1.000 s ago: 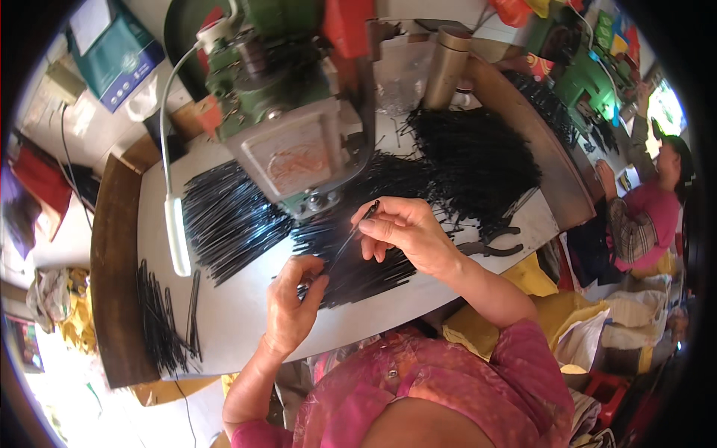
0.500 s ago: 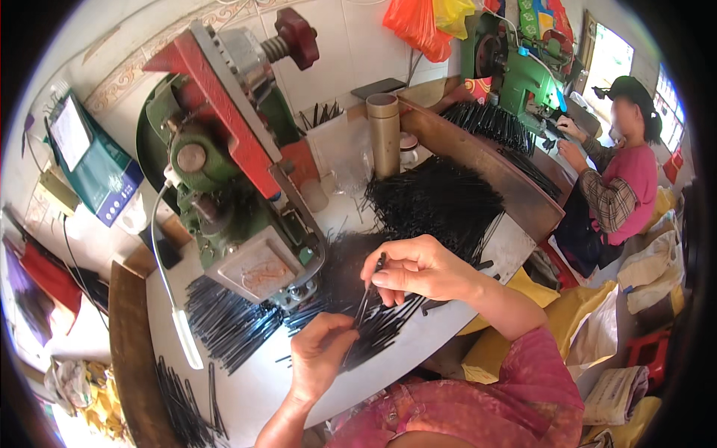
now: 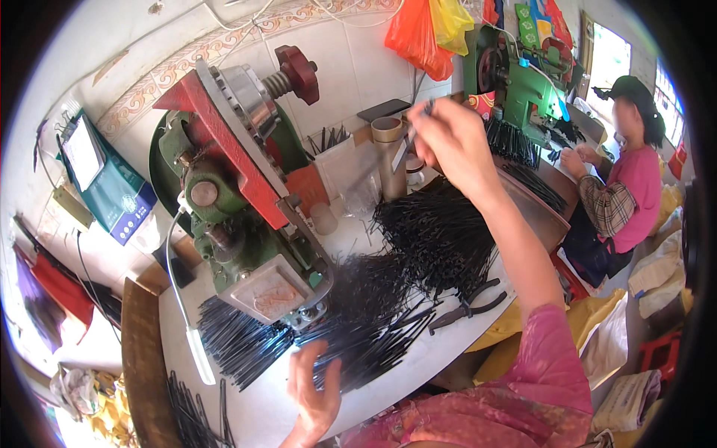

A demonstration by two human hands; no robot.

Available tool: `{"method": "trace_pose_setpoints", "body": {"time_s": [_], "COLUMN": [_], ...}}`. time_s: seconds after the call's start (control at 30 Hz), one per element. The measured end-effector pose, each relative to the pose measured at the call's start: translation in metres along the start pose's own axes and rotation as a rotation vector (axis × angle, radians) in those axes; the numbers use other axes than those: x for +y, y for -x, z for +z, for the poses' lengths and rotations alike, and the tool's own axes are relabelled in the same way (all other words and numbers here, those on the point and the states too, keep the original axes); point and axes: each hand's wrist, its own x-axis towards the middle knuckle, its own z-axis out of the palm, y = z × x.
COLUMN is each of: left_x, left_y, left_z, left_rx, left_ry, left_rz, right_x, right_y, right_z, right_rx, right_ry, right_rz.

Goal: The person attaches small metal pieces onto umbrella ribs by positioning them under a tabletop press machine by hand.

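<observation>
My right hand (image 3: 457, 142) is raised in front of the wall, fingers closed on a slim dark tool with a pale flat end (image 3: 400, 155); motion blur hides its exact kind. Low over the table's near side, my left hand (image 3: 317, 384) has its fingers apart and holds nothing. Beside it lies a spread of thin black rods (image 3: 366, 347), reaching under the head of a green press machine (image 3: 258, 287). Farther right rises a thick heap of black strips (image 3: 437, 231). Dark pliers (image 3: 469, 308) rest on the white tabletop (image 3: 403, 377) at that heap's near edge.
A tall metal flask (image 3: 387, 134) and a clear cup (image 3: 323, 219) stand behind the rods. The lamp (image 3: 196, 355) on a bent neck hangs left of the press. At right a co-worker (image 3: 624, 179) sits by another green machine (image 3: 523, 97). Yellow sacks (image 3: 515, 347) lie below the table's right edge.
My right hand has lifted up and away from the left, carrying the slim tool. The left hand has opened and dropped slightly. The pliers now show fully. The view has shifted a little.
</observation>
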Motion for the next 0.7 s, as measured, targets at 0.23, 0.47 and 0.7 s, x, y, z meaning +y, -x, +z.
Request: {"method": "trace_pose_setpoints", "body": {"time_s": [0.23, 0.47, 0.7], "left_x": [-0.038, -0.050, -0.058], "left_y": [0.092, 0.145, 0.141], "left_z": [0.001, 0.007, 0.011], "left_rx": [0.032, 0.124, 0.106], "left_ry": [-0.030, -0.126, -0.284], "left_rz": [-0.276, -0.576, -0.487], "right_x": [0.072, 0.138, 0.178], "right_y": [-0.103, -0.136, -0.139], "right_z": [0.051, 0.099, 0.137], "right_rx": [0.141, 0.165, -0.005], "right_ry": [0.253, 0.521, 0.625], "right_rz": [-0.162, -0.169, -0.022]}}
